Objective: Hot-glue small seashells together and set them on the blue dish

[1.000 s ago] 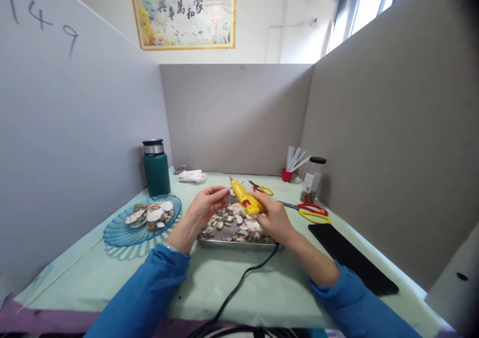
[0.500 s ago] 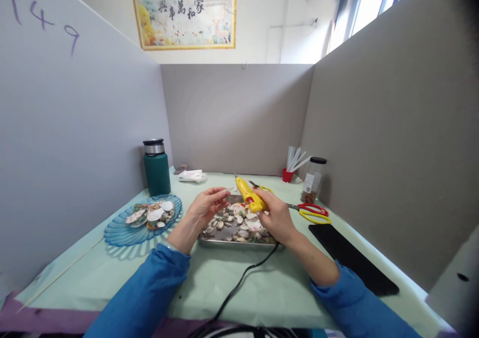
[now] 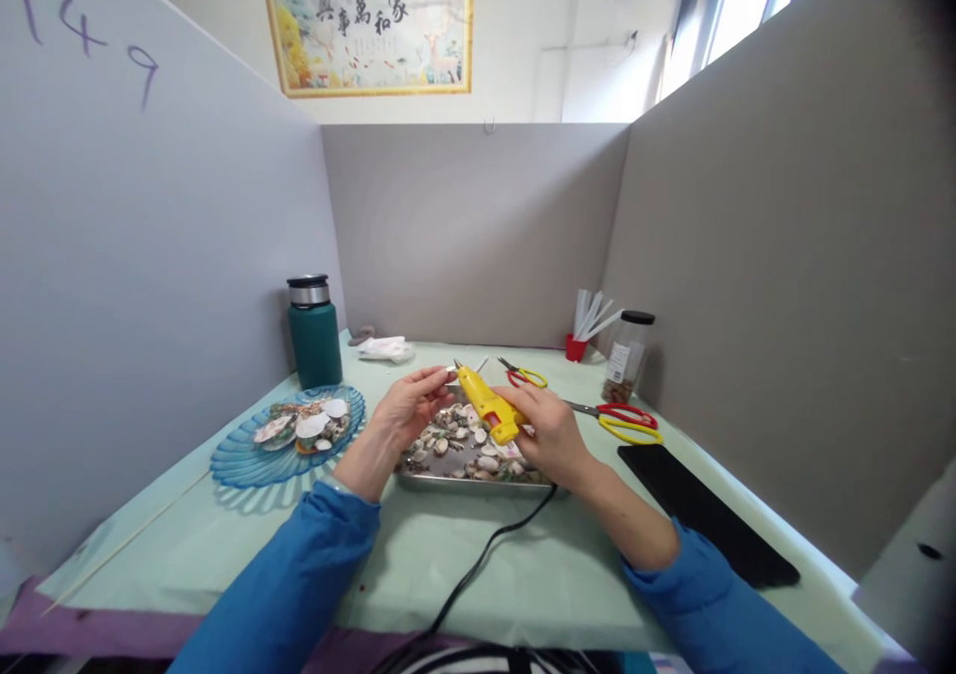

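Note:
My right hand (image 3: 549, 425) is closed around a yellow hot glue gun (image 3: 485, 400), whose nozzle points up and to the left. In a fingertip pinch, my left hand (image 3: 414, 405) has a small whitish piece (image 3: 451, 369), which looks like a shell. The nozzle tip is at or very near that piece; whether they touch I cannot tell. Beneath both hands lies a metal tray (image 3: 478, 485) of assorted shells (image 3: 487, 463), partly hidden by the hands and the gun. A black cord (image 3: 493, 540) runs from near the right hand to the table's front edge.
On the left, a blue scalloped plate (image 3: 239, 460) bears shells, with a green bottle (image 3: 314, 340) behind. To the right are red-and-yellow scissors (image 3: 631, 422), a smaller pair (image 3: 529, 375), a jar (image 3: 628, 355), a red cup (image 3: 575, 347) of white sticks and a black slab (image 3: 706, 515).
The glue gun's nozzle has swung left and down, closing the gap to the piece in my left fingers. My left hand has risen slightly.

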### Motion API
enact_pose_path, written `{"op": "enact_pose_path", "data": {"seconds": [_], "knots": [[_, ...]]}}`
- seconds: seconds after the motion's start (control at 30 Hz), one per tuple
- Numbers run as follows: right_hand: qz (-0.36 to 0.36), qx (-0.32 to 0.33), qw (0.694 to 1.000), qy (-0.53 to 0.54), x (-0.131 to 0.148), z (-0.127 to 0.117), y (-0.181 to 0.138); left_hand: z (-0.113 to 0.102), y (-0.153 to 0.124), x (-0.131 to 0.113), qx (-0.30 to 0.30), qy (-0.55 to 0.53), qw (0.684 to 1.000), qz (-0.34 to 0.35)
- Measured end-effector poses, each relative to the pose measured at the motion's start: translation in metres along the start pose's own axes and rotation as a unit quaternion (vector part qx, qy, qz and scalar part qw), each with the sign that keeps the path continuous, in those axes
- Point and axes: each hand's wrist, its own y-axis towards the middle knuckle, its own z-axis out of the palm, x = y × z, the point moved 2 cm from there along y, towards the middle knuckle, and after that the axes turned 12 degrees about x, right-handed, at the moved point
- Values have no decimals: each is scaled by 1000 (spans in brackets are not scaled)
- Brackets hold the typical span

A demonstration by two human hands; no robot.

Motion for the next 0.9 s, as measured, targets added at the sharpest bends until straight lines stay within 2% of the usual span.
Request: {"op": "enact_pose_path", "data": {"seconds": [0.57, 0.9], "knots": [[-47, -9, 998, -44, 2, 1, 0, 1, 0, 0, -5, -19, 1000, 13], [-18, -27, 998, -46, 2, -1, 0, -1, 1, 0, -22, -6, 999, 24]]}}
